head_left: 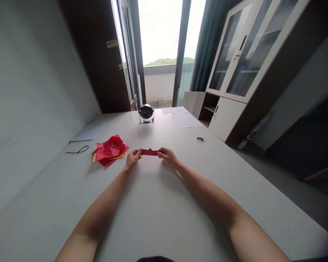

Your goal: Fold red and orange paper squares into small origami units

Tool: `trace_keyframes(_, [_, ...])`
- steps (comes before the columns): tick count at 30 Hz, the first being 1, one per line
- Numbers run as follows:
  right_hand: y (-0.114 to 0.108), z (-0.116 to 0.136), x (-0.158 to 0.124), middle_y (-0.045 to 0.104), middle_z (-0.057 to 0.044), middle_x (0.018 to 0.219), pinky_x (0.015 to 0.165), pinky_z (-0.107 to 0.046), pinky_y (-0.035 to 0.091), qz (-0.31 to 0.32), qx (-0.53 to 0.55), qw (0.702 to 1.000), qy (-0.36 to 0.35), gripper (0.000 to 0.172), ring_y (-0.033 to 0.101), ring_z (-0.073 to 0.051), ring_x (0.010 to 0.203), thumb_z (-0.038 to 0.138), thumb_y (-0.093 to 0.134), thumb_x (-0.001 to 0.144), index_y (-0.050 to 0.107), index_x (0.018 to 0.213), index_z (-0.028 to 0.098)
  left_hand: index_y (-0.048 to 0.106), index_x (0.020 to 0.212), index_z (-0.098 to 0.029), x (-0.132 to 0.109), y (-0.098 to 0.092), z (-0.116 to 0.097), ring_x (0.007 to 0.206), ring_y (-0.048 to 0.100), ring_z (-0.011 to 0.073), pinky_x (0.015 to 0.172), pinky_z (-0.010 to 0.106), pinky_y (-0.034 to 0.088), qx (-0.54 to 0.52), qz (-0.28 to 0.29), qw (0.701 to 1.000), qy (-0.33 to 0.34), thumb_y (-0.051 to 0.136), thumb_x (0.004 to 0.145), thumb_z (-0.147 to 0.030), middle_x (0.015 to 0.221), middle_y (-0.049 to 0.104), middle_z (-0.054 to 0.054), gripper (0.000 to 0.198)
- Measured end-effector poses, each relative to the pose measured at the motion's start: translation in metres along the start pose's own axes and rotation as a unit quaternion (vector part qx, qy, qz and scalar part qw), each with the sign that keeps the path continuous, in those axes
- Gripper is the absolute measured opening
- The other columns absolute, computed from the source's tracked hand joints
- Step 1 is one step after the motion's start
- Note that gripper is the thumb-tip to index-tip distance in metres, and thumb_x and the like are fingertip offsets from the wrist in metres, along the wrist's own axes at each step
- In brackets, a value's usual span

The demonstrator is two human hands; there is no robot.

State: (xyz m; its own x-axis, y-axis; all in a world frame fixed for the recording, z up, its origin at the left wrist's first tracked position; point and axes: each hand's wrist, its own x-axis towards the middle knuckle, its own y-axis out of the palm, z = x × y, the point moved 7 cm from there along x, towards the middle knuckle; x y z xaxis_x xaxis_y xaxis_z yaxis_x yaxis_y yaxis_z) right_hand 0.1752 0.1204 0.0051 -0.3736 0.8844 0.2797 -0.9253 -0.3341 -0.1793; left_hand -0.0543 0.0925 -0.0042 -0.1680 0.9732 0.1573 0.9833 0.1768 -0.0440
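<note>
A folded strip of red paper (149, 152) is held level between my two hands, with a small pointed tip standing up at the middle of its top edge. My left hand (133, 158) pinches the strip's left end between thumb and fingers. At the other end, my right hand (167, 156) pinches it the same way. Just left of my left hand lies a loose pile of creased red paper (110, 148), with a yellow sheet (117, 157) showing beneath the top one.
A round dark-faced device on a metal stand (146, 113) is at the table's far end. White papers (190, 121) lie at the far right, another sheet (87, 132) by the left wall. A tape roll (200, 139) is near the right edge; a black cord (78, 150) lies left.
</note>
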Motion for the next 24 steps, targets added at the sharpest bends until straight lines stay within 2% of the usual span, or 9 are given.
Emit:
trace_keyframes(5, [-0.002, -0.003, 0.002, 0.063, 0.001, 0.068, 0.063, -0.027, 0.043, -0.016, 0.083, 0.996, 0.016, 0.022, 0.055, -0.013, 0.063, 0.038, 0.068, 0.075, 0.064, 0.085, 0.018, 0.066, 0.083, -0.015, 0.001, 0.001, 0.004, 0.058, 0.056, 0.0115, 0.059, 0.025, 0.043, -0.028, -0.004, 1.0, -0.009, 0.075, 0.069, -0.058, 0.071, 0.066, 0.003, 0.047])
trace_keyframes(13, [-0.001, 0.005, 0.0, 0.066, 0.0, 0.072, 0.066, -0.029, 0.046, -0.024, 0.133, 0.99, 0.032, 0.019, 0.059, -0.015, 0.069, 0.033, 0.07, 0.071, 0.062, 0.082, 0.019, 0.067, 0.086, -0.014, 0.002, 0.001, 0.005, 0.059, 0.056, 0.0112, 0.059, 0.025, 0.044, -0.023, -0.003, 1.0, -0.009, 0.074, 0.07, -0.053, 0.075, 0.066, 0.004, 0.042])
trace_keyframes(18, [-0.001, 0.012, -0.002, 0.067, -0.001, 0.076, 0.069, -0.03, 0.048, -0.019, 0.163, 0.986, 0.032, 0.023, 0.061, -0.016, 0.075, 0.032, 0.073, 0.069, 0.061, 0.084, 0.02, 0.069, 0.085, -0.013, -0.001, 0.003, -0.002, 0.061, 0.057, 0.0126, 0.061, 0.027, 0.046, -0.027, -0.005, 0.999, -0.015, 0.076, 0.066, -0.053, 0.075, 0.068, 0.006, 0.045])
trace_keyframes(24, [-0.001, 0.004, -0.003, 0.07, -0.003, 0.082, 0.069, -0.03, 0.049, -0.014, 0.191, 0.98, 0.055, 0.03, 0.067, -0.019, 0.08, 0.037, 0.075, 0.071, 0.059, 0.09, 0.021, 0.07, 0.086, -0.014, -0.003, 0.004, -0.005, 0.062, 0.058, 0.0141, 0.062, 0.029, 0.047, -0.024, -0.001, 1.0, -0.019, 0.076, 0.067, -0.051, 0.077, 0.07, 0.007, 0.042])
